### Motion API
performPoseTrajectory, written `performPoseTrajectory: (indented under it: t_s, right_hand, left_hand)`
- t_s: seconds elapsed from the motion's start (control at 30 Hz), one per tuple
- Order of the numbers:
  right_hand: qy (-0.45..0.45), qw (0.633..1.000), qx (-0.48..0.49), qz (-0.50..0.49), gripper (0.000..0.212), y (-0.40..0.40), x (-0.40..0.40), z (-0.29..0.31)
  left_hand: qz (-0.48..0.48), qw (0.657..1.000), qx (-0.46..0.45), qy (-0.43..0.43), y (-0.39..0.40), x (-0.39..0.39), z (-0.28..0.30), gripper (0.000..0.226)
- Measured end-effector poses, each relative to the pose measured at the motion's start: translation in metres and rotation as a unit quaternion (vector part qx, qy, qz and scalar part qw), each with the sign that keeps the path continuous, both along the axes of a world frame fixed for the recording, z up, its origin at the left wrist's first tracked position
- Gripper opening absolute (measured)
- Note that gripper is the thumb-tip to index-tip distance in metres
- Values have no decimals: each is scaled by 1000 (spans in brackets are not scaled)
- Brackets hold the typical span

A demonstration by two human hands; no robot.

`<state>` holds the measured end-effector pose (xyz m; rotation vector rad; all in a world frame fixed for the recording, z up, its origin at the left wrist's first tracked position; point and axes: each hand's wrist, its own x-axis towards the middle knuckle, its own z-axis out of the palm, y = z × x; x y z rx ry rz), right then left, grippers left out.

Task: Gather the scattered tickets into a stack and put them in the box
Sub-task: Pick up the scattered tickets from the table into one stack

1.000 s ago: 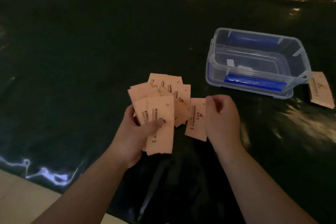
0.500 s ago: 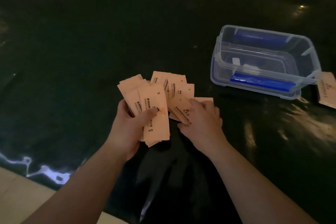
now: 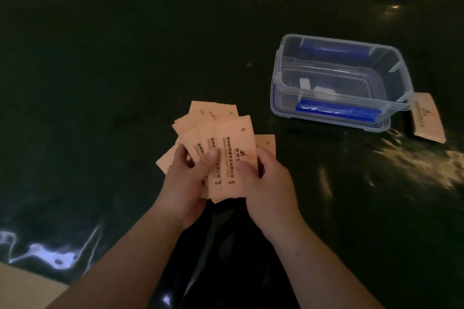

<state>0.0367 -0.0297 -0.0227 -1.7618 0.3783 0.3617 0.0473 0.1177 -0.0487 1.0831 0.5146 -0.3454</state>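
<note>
Both hands hold a fanned bunch of pale orange tickets (image 3: 233, 143) above the dark table. My left hand (image 3: 185, 183) grips the fan from the left with its thumb on the front tickets. My right hand (image 3: 266, 183) pinches the top ticket at its right side. One more ticket (image 3: 266, 142) shows behind my right hand; whether it lies on the table I cannot tell. The clear plastic box (image 3: 276, 78) with blue clips stands open to the right. A small pile of tickets (image 3: 426, 118) lies just right of the box.
The table is covered in a shiny dark sheet (image 3: 100, 70) with creases and glare. Its near edge (image 3: 30, 268) runs at the lower left, with pale floor below. Small white pieces (image 3: 313, 88) lie inside the box.
My right hand picked a ticket off the table and brought it onto the front of the fan in my left hand. The fan has been lifted slightly and turned more upright.
</note>
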Motion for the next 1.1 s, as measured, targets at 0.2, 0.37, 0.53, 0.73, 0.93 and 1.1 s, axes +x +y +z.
performPoseTrajectory:
  t_s: [0.2,0.37,0.53,0.73,0.93,1.1]
  right_hand:
    - [27,995,5,95,13,9,4,-1]
    - [59,929,-364,-19,57,-7,17,-27]
    - [107,907,-406,-37,75,-9,27,-38]
    - [86,962,-207,-159,28,-23,29,-31]
    - [11,991,1,-131,24,4,12,2]
    - [0,999,-51,13,13,25,10,3]
  left_hand:
    - [-47,994,95,-32,11,-3,5,92]
    - [1,996,92,-11,26,0,5,96]
    - [7,994,113,-6,28,3,8,100]
    - [18,992,122,-5,28,5,12,97]
    - [-9,998,66,14,31,5,7,92]
    - [-25,998,55,-8,37,1,5,85]
